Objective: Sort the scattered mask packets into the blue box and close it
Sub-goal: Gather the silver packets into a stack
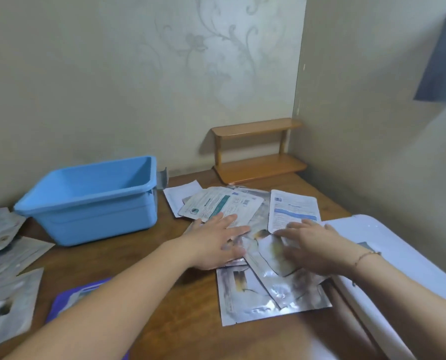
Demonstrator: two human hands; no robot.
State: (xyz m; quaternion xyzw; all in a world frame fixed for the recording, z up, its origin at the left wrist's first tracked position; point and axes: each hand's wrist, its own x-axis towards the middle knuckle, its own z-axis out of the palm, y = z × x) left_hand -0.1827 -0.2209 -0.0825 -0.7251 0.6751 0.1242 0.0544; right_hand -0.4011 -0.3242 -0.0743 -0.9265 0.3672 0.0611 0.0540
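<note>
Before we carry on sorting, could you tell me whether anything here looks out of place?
Yes: the blue box is empty, while packets lie in a loose overlapping heap under both hands, and more packets lie apart at the table's left edge.

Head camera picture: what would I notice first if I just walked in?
Probably the blue box, open and empty, on the left of the brown table. Next, the shiny packets heaped in the middle, with the left hand and right hand laid on them. More packets lie at the far left edge, and a white lid sits on the right.
</note>
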